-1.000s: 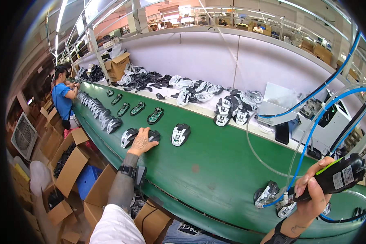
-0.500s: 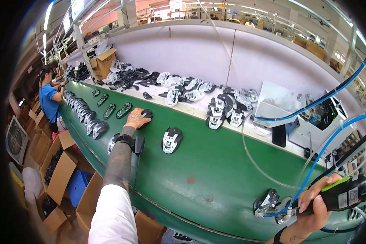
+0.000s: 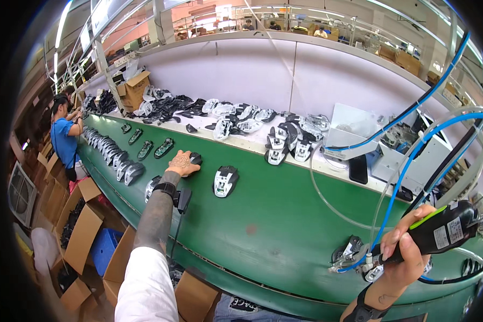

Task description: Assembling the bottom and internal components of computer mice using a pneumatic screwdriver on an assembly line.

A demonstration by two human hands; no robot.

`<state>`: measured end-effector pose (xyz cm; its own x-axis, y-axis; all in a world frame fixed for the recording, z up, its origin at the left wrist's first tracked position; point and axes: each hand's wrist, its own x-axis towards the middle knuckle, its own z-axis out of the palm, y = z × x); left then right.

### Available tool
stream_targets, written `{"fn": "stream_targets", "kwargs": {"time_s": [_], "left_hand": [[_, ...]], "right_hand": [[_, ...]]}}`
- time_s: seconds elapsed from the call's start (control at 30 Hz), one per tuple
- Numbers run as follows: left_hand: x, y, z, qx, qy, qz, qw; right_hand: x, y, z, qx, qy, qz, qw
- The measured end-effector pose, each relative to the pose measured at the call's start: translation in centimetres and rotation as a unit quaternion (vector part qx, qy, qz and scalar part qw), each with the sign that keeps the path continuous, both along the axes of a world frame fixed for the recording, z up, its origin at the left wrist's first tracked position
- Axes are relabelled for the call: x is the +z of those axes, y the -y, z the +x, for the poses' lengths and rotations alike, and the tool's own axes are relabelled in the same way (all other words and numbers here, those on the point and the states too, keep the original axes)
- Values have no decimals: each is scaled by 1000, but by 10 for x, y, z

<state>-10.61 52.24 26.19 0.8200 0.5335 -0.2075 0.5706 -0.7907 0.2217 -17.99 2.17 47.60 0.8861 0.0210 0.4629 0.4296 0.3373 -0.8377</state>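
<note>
Toward the left end of the green belt [image 3: 273, 214], in the head view, the left hand [image 3: 183, 163] lies over a dark shell [image 3: 196, 158], which shows just past the knuckles near the far edge; the hand hides its fingertips, so I cannot tell whether they have closed on it. A second shell [image 3: 152, 188] sits beside the wrist, partly hidden, and a grey-and-black mouse body [image 3: 225, 181] lies alone to the right. Green circuit boards [image 3: 164, 148] lie beyond the hand. If the grip is only from above, the smooth, domed back may slip, and halves not fastened together could part when lifted. The wrist device [image 3: 182, 199] and its hanging cord could knock the second shell toward the near edge.

At the belt's right end, the right hand [image 3: 405, 244] has its fingers wrapped around a black power driver [image 3: 445, 231]. Just left of it, a mouse assembly [image 3: 350, 249] lies near the blue hose [image 3: 402, 182]; a tug on that hose might drag the assembly askew, and a careless dip of the driver could scratch it.
</note>
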Motion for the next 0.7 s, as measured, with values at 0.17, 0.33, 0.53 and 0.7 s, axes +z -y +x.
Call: {"fn": "stream_targets", "kwargs": {"time_s": [0.17, 0.33, 0.53, 0.7], "left_hand": [[0, 0, 11, -25, -66, 33, 997], [1, 15, 21, -9, -115, 32, 993], [-44, -8, 14, -32, -23, 59, 997], [-48, -1, 10, -21, 118, 64, 991]], "right_hand": [[1, -2, -4, 13, -2, 1, 1000], [-1, -5, 1, -7, -14, -17, 1000], [-4, -6, 12, -15, 6, -22, 1000], [-5, -9, 9, 9, 6, -13, 1000]]}}
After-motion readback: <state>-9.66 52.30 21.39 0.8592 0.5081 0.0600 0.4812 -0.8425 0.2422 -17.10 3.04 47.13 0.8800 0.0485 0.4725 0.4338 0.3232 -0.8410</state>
